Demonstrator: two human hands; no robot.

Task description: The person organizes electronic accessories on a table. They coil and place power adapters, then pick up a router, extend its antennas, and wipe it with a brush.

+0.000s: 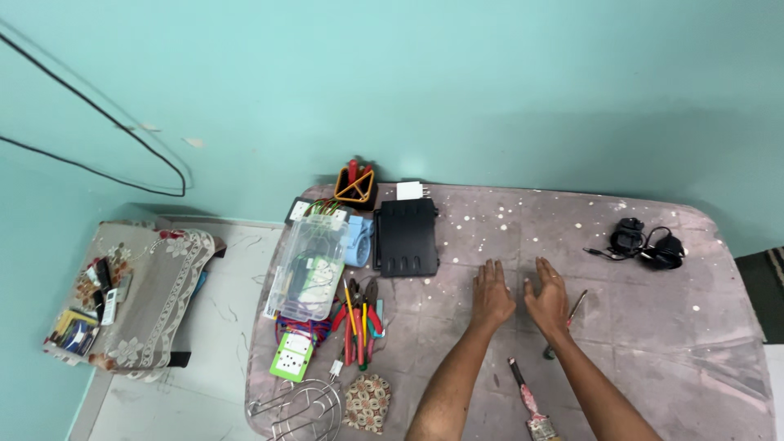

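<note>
Both hands flat on a grey, paint-spattered table (621, 343), side by side near centre, fingers pointing toward 12 o'clock. Left hand (492, 296) open, palm down, fingers together, gripping nothing. Right hand (548, 300) likewise open and empty, thumb splayed toward the left one, the two just apart.

Just beside the right hand at 3 o'clock, a thin screwdriver (574, 310) lying tilted, its lower end near the wrist. At 6 o'clock, between the two forearms, a paint-stained brush-like tool (527, 400) lying on the table, touched by neither hand.

Well apart at 2 o'clock, a black adapter with tangled cable (645, 243). At 10 o'clock from the left hand, a flat black box (406, 237), with a small white plug (409, 190) at its far edge. Farther toward 9 o'clock, a clear plastic container (309, 265) holding wires, a pale blue part (360, 239) just beside it, and an orange-and-black holder (356, 185) with red handles at the far edge. Near 8 o'clock, red-handled pliers and screwdrivers (358, 314) in a heap, a green-and-white socket plate (291, 356), a wire rack (302, 408) and a patterned cloth pouch (366, 403).

Off the table at 9 o'clock, a low stand under a lace cover (151, 286), with remotes (106, 290) on it.
</note>
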